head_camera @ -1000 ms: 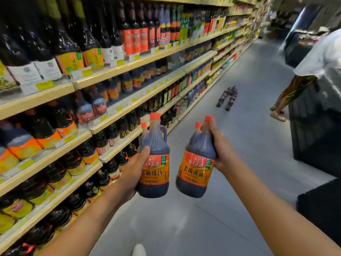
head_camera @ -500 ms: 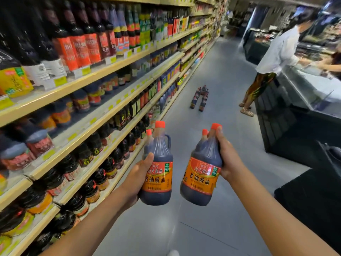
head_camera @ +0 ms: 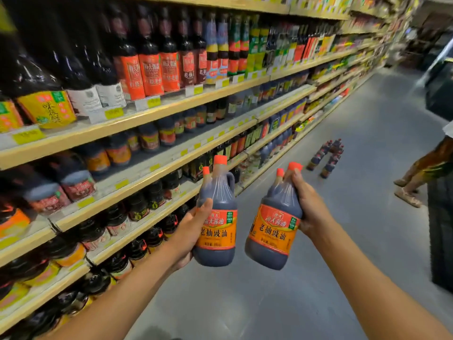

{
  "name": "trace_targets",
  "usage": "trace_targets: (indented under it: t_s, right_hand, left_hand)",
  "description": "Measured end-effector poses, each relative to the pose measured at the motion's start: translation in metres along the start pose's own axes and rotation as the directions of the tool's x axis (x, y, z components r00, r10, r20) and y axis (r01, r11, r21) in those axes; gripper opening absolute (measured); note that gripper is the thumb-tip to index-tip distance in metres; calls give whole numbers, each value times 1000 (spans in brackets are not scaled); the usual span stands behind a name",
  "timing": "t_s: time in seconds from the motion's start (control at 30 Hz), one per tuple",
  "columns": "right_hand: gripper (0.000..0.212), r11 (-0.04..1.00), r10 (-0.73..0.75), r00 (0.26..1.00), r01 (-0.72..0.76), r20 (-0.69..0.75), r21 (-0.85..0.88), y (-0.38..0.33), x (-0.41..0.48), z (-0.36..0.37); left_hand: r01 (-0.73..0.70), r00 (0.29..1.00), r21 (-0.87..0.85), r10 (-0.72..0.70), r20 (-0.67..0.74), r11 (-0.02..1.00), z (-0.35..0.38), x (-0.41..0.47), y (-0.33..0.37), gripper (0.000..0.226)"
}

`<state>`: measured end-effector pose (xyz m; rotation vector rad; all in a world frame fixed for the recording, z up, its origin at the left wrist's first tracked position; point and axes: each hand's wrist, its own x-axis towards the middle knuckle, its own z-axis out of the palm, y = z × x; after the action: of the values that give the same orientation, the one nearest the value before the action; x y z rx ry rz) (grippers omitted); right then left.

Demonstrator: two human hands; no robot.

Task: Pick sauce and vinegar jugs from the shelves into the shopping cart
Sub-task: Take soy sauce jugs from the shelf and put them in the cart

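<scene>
As both arms stretch forward, the left hand (head_camera: 192, 233) clasps the left jug (head_camera: 218, 224), thumb in front; the right hand (head_camera: 310, 208) curls its fingers round the right jug (head_camera: 273, 231) at the neck.

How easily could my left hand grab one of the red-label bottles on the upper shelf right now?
Probably not easily. The left hand is full, gripping orange-capped sauce jugs, so no fingers are free. The red-label bottles stand unblocked at the shelf edge, but it would need to unload first.

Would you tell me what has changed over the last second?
Nothing was taken or let go: the left hand still grips the left jugs, the right hand the right jugs. Only the view swung left toward the shelves.
</scene>
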<state>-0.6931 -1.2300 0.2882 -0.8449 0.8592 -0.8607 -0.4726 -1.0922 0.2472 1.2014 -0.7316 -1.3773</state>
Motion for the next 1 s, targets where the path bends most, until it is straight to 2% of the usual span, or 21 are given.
trace_targets:
  t_s: [0.27, 0.4, 0.47, 0.53, 0.6, 0.73, 0.8, 0.87, 1.0]
  right_hand:
    - [53, 995, 104, 981, -102, 163, -25, 4, 113, 41]
    - [44, 991, 131, 966, -122, 223, -55, 11, 157, 69]
    - [39, 991, 136, 955, -126, 262, -54, 12, 174, 84]
    - [40, 989, 145, 940, -133, 309, -59, 15, 191, 97]
    - [41, 986, 165, 918, -148, 360, -74, 17, 205, 111]
    - [49, 966, 257, 856, -208, 448, -156, 26, 237, 138]
    - [47, 955, 294, 832, -236, 471, -179, 32, 252, 153]
    - [55, 950, 304, 814, -222, 495, -219, 37, 267, 164]
    - [43, 925, 378, 759, -289, 530, -247, 45, 295, 186]
  left_hand:
    - [-41, 978, -29, 34, -206, 999, -37, 39, 20, 52]
    - [-34, 959, -33, 23, -282, 999, -67, 60, 29, 63]
    - [-29, 944, -56, 9, -329, 998, -80, 67, 31, 77]
    - [-14, 930, -82, -18, -368, 997, -92, 73, 33, 107]
    - [-17, 928, -105, -23, -373, 994, -101, 76, 34, 123]
    - [-67, 900, -151, -6, -437, 986, -111, 77, 37, 112]
    - [-77, 867, -162, -14, -498, 984, -118, 79, 36, 98]
    - [-73, 831, -196, -49, -554, 978, -123, 81, 35, 81]
    - [-141, 750, -251, -63, -659, 958, -128, 85, 30, 56]
